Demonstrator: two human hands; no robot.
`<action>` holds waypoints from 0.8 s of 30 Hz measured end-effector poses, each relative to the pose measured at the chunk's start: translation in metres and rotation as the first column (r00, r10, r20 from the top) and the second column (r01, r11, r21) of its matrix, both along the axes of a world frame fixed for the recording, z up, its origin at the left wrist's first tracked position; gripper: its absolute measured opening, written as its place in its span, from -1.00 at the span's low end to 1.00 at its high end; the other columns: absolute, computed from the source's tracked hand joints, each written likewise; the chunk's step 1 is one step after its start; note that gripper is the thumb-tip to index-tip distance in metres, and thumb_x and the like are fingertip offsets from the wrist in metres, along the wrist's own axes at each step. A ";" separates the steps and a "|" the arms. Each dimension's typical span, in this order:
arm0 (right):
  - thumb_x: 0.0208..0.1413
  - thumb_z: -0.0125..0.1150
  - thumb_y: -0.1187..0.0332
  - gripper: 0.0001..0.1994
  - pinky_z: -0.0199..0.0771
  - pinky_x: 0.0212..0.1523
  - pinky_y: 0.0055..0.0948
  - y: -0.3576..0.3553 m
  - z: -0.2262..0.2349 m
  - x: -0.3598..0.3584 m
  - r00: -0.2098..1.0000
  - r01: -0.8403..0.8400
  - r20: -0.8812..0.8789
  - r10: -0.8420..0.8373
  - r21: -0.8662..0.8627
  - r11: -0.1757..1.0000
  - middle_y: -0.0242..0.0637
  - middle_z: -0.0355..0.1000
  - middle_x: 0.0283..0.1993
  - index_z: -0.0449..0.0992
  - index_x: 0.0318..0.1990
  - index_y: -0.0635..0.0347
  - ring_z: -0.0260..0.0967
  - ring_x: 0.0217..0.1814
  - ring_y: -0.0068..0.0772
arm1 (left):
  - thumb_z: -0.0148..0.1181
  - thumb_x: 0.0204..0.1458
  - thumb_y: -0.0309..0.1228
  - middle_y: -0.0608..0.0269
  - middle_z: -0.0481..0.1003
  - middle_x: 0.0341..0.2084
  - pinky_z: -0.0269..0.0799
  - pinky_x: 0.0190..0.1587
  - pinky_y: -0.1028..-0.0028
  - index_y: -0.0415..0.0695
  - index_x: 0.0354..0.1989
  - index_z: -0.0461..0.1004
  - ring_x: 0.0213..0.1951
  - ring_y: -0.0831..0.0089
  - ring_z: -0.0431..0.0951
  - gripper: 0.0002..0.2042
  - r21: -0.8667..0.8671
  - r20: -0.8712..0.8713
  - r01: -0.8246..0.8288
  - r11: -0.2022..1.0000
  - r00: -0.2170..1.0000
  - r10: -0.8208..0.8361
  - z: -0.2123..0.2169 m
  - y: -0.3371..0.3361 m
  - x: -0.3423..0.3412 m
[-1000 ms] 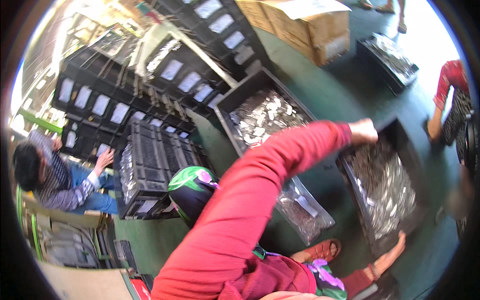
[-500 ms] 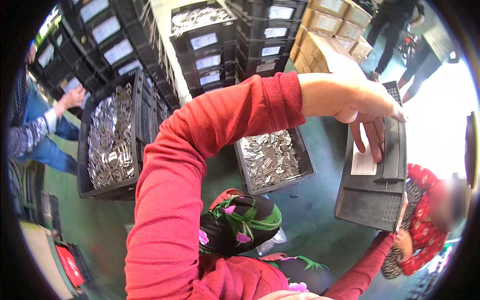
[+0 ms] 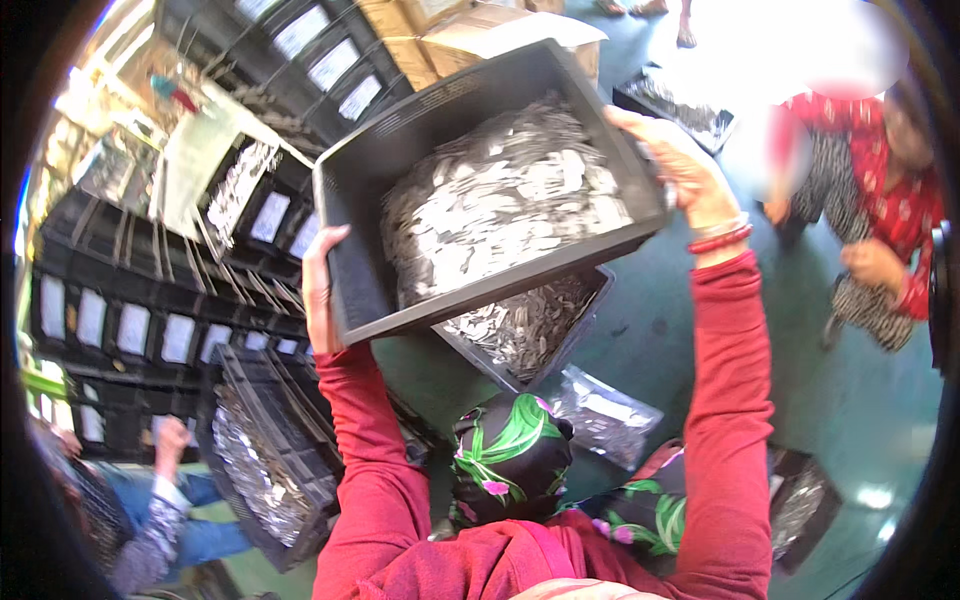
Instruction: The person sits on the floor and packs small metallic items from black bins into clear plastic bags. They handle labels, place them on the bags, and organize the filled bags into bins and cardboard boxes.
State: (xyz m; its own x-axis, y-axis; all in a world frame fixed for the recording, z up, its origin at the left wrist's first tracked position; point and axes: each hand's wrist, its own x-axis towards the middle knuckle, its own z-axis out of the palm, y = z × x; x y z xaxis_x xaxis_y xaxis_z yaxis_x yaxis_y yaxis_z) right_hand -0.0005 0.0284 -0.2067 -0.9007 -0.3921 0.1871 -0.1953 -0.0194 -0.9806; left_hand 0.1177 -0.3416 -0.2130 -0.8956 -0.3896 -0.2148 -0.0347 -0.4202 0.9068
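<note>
One bag [image 3: 605,420], two hands [image 3: 318,290] [image 3: 688,172] on one crate [image 3: 355,230]

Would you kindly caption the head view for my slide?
Left hand and right hand hold a tilted black crate of shiny pieces.

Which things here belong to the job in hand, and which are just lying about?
In hand:
Black crate, between left hand and right hand
Silvery pieces inside it

Apparently just lying about:
Clear bag on floor
Cardboard boxes
</note>
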 end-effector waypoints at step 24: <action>0.07 0.07 0.36 -0.70 0.29 -0.21 -0.32 -0.085 -0.034 0.113 0.980 0.132 -0.127 -0.151 -0.148 0.980 0.01 0.20 -0.20 0.33 -0.13 0.45 0.24 -0.24 -0.10 | 0.02 -0.18 -0.12 0.15 0.50 -0.35 0.44 -0.24 0.41 -0.14 -0.19 0.44 -0.36 0.31 0.50 -0.58 -0.070 0.241 0.021 0.997 0.971 -0.004 -0.109 -0.093 0.070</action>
